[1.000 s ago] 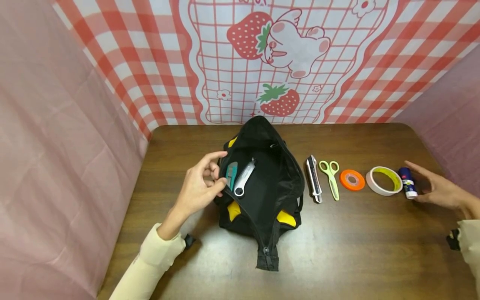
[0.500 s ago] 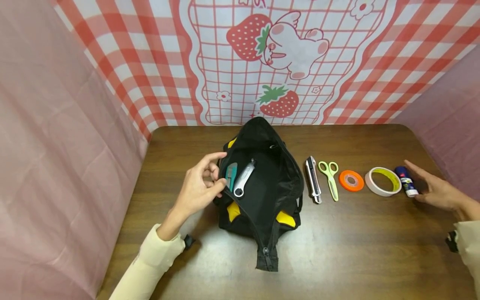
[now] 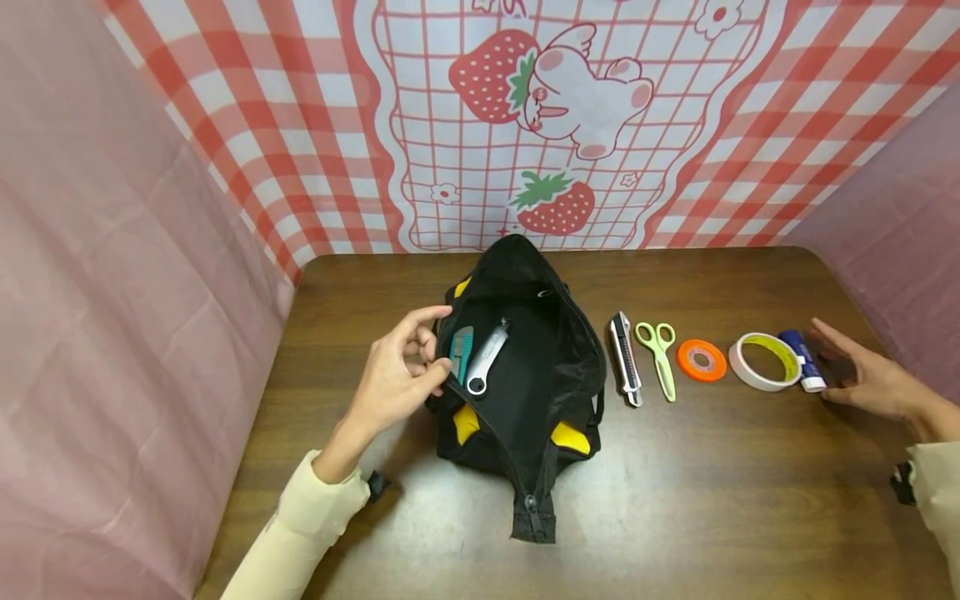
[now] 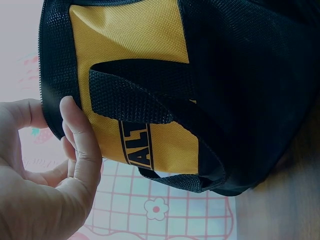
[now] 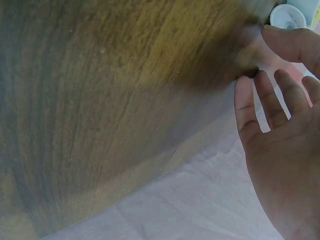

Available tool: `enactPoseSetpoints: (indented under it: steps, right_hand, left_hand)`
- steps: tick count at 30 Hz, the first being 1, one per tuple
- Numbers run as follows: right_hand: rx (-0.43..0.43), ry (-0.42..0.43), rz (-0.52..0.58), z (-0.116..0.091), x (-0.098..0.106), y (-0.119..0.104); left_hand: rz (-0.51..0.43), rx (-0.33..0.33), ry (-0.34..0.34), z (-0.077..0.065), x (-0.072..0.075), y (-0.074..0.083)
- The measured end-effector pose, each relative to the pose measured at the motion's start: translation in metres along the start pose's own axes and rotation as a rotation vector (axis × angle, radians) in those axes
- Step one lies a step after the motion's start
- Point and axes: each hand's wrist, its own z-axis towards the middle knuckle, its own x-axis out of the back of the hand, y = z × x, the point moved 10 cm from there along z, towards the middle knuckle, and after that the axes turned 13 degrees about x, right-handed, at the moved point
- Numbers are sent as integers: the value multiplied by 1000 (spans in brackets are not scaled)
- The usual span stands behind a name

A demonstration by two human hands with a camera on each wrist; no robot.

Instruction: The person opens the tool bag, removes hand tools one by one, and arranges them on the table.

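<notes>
Red-and-white checked cloth [image 3: 300, 125] printed with strawberries hangs behind a brown wooden table [image 3: 705, 492], with pink curtains [image 3: 135, 292] at either side. Near the middle of the table sits a black-and-yellow bag [image 3: 581, 367], its zipped mouth wide open; inside lie a teal cutter [image 3: 462, 354], close to the left wall, and a white tool [image 3: 487, 358] just beside it. The person's left hand [image 3: 397, 371] pinches the bag's left rim between thumb and curled fingers. To the right of the bag, a white-and-black cutter [image 3: 626, 362], pale green scissors [image 3: 662, 367], an orange disc [image 3: 686, 362] and a white tape roll [image 3: 748, 375] form a row. At its far end lies a blue-and-white tube [image 3: 801, 358], against the tape roll. Beside it, the right hand [image 3: 873, 379] holds its fingers extended, thumb spread apart; whether the thumb touches the tube's white end is hard to tell.
</notes>
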Motion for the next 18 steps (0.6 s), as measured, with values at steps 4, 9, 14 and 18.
enactPoseSetpoints:
  steps: [4,9,14,18]
  right_hand:
    - [-1,-8,6,2,-1,-1]
    - [-5,7,38,1,1,-1]
    - [-148,2,3,-8,6,5]
    - [-250,59,-39,-12,21,-4]
  left_hand:
    - [-1,-4,2,0,1,0]
    - [-1,0,4,-1,2,0]
    - [-4,4,4,0,2,-2]
    - [3,3,2,1,2,0]
